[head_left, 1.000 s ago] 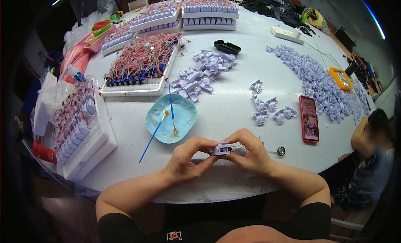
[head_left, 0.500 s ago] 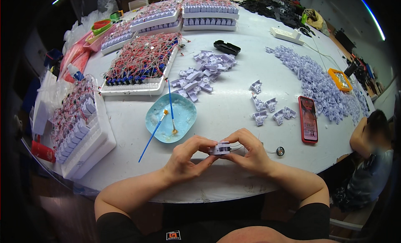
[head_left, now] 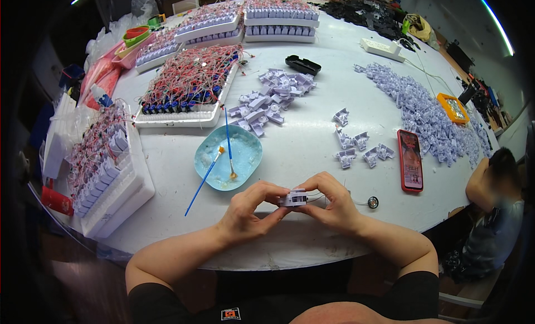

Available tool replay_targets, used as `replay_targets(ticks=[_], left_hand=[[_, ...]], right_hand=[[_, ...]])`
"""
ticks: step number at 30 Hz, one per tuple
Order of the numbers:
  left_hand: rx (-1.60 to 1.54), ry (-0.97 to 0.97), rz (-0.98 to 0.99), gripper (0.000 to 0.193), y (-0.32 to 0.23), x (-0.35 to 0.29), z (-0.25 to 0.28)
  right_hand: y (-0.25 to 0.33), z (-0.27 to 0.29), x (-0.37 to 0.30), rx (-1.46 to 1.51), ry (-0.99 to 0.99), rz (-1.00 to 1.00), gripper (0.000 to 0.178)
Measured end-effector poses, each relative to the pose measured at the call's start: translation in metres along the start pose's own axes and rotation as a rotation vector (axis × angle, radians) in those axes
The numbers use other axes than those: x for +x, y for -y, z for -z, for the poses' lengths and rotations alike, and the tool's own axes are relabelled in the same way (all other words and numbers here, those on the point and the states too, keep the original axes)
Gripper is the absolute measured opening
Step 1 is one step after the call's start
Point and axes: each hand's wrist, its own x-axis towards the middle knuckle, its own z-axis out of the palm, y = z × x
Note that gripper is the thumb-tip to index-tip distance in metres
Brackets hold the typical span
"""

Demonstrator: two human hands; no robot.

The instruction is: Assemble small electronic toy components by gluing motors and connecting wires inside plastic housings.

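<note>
Both hands meet over the near edge of the white round table (head_left: pixel 312 151). My left hand (head_left: pixel 249 211) and my right hand (head_left: pixel 329 204) pinch a small pale lilac plastic part (head_left: pixel 293 198) between their fingertips. A thin wire runs from the part to a small round metal disc (head_left: pixel 373 202) lying on the table to the right. Just beyond my left hand sits a light blue dish (head_left: pixel 234 157) with two blue-handled brushes (head_left: pixel 207 172) resting in it.
A heap of lilac parts (head_left: pixel 270 98), a smaller group (head_left: pixel 356 145) and a long pile (head_left: pixel 423 112) lie across the table. A red phone (head_left: pixel 411 159) is at right. White trays of wired parts (head_left: pixel 186 84) stand left and far. Another person (head_left: pixel 493 207) sits at right.
</note>
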Motion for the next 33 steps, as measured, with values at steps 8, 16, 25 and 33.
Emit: replay_targets(ticks=[8,16,25,33], left_hand=[[0.009,-0.005,-0.013,0.038,-0.0004,0.0,-0.0001],[0.01,0.0,-0.022,0.039,0.0002,0.0002,0.0003],[0.005,-0.001,-0.006,0.038,-0.0002,0.0006,0.0008],[0.008,-0.003,-0.004,0.038,0.0008,-0.0011,-0.0004]], right_hand=[[0.0008,0.0005,-0.0008,-0.017,0.004,-0.005,0.033],[0.0014,0.0001,-0.0004,-0.015,0.001,-0.008,0.033],[0.0017,0.0002,0.001,0.014,0.003,-0.016,0.031],[0.0008,-0.0003,-0.0005,0.001,0.001,-0.005,0.032]])
